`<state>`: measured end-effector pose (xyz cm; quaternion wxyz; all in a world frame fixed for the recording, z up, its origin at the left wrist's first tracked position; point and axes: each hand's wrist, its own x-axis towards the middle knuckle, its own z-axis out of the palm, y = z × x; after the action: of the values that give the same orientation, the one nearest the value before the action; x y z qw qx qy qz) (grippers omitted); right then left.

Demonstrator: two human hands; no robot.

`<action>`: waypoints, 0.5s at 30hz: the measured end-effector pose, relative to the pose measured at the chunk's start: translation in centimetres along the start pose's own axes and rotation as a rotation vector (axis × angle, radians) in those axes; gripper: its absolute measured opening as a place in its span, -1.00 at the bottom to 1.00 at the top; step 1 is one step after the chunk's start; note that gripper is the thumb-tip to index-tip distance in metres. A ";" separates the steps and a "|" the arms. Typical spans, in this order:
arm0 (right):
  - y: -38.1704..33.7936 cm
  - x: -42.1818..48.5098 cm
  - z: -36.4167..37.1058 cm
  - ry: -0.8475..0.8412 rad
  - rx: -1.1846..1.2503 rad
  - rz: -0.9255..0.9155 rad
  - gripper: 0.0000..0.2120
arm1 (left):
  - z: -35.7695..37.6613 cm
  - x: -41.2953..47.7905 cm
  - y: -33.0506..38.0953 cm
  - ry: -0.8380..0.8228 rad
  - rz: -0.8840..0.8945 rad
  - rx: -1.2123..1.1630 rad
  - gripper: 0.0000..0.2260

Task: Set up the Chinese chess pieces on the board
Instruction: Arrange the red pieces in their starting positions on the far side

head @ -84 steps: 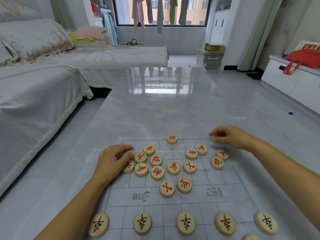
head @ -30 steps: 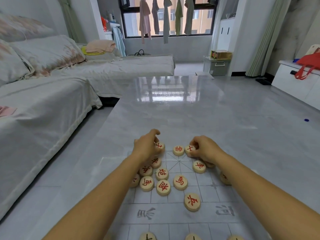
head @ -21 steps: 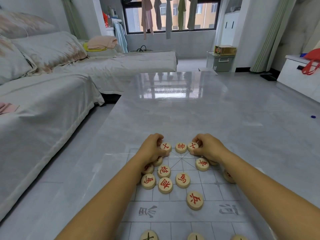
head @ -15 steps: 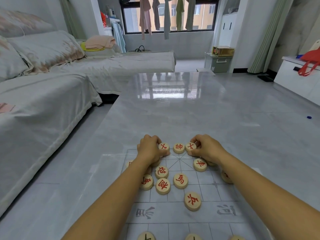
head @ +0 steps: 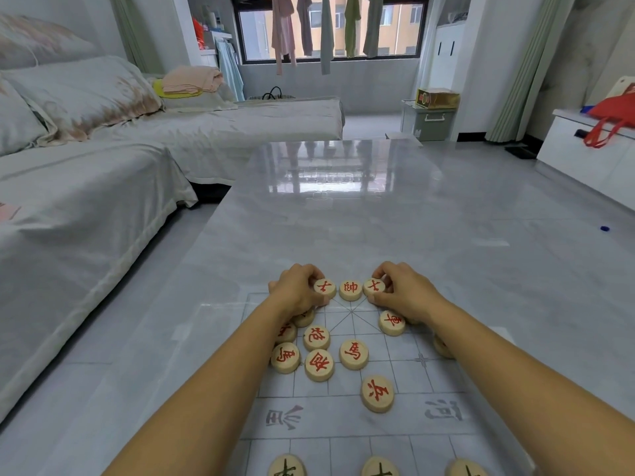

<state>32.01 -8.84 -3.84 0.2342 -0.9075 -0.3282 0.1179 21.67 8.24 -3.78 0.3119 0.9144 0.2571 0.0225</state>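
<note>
A clear chess board sheet [head: 405, 424] lies on the glossy grey table. On its far row the red general piece [head: 350, 290] sits in the middle. My left hand [head: 297, 290] pinches a red advisor piece [head: 324, 287] just left of the general. To the general's right, a second red advisor [head: 374, 287] is pinched by my right hand [head: 405, 292]. Several loose red pieces, such as a horse [head: 354, 353] and a soldier [head: 377, 393], lie scattered below the hands. Some pieces are hidden under my forearms. Black pieces [head: 287, 467] line the near edge.
A covered sofa [head: 86, 201] runs along the left of the table [head: 343, 218]. A white cabinet with a red bag [head: 611, 115] stands at the right. A green box [head: 429, 121] sits by the window at the back.
Both hands left the board's outer sides, each brought a red advisor to the far row beside the general, and over the last second settled them closer in.
</note>
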 end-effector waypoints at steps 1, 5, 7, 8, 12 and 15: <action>0.0 0.0 0.1 0.004 0.003 0.002 -0.66 | 0.0 0.0 0.0 -0.003 -0.001 0.001 -0.66; 0.0 0.0 0.1 0.002 0.000 0.003 -0.66 | 0.0 0.1 -0.2 -0.008 0.003 -0.005 -0.66; -0.1 0.0 0.0 -0.005 0.004 0.002 -0.65 | 0.1 0.2 -0.2 0.002 0.003 -0.006 -0.67; -0.1 0.0 0.0 -0.010 0.010 0.004 -0.65 | 0.2 0.2 -0.2 0.006 0.002 -0.010 -0.67; -0.1 0.2 0.0 -0.026 0.039 0.016 -0.64 | 0.1 0.1 -0.4 0.004 0.005 -0.040 -0.61; 0.0 0.0 -0.3 -0.056 0.146 0.034 -0.53 | -0.4 -0.8 -0.8 -0.009 0.008 -0.215 -0.58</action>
<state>32.15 -8.90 -3.58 0.2881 -0.8898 -0.3098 0.1709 20.55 8.66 -3.80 0.4092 0.8768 0.2482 0.0472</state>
